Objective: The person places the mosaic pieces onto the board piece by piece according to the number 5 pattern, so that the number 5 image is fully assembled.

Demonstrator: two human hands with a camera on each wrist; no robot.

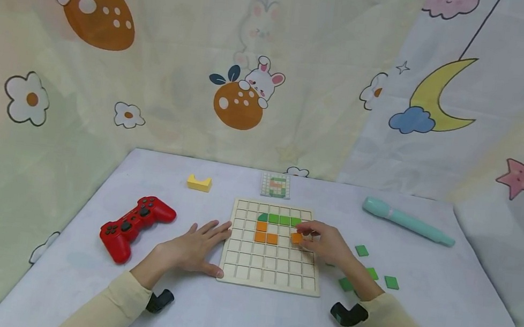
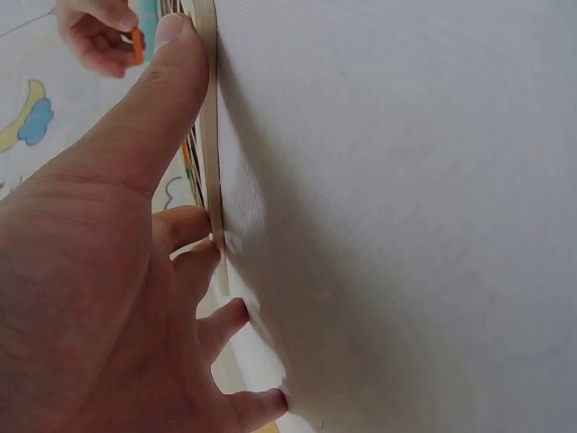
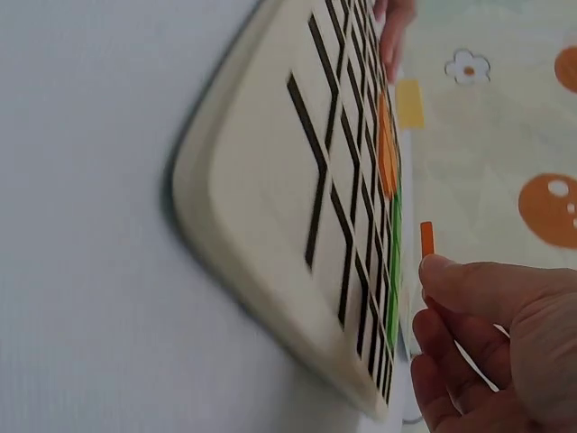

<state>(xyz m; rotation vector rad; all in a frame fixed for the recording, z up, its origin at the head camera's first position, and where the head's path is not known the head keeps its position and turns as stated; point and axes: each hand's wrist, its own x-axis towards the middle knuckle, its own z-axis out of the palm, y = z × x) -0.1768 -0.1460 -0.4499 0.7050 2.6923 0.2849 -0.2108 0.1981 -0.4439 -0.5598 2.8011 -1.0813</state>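
Observation:
A wooden grid board [image 1: 273, 278] lies on the white table, with several green tiles [image 1: 284, 220] in one row and a few orange tiles [image 1: 260, 237] below them. My right hand [image 1: 328, 244] pinches an orange square tile [image 1: 296, 238] between thumb and fingers over the board's right side. In the right wrist view that tile [image 3: 427, 239] shows edge-on, raised above the grid. My left hand [image 1: 194, 247] lies spread at the board's left edge. Its thumb and fingertips touch the edge in the left wrist view, fingers extended.
Loose green tiles [image 1: 391, 282] lie near the right forearm. A patterned card [image 1: 276, 185] and a yellow block [image 1: 199, 183] sit behind the board. A red game controller [image 1: 136, 224] is at left, a teal pen-shaped device [image 1: 408, 221] at back right.

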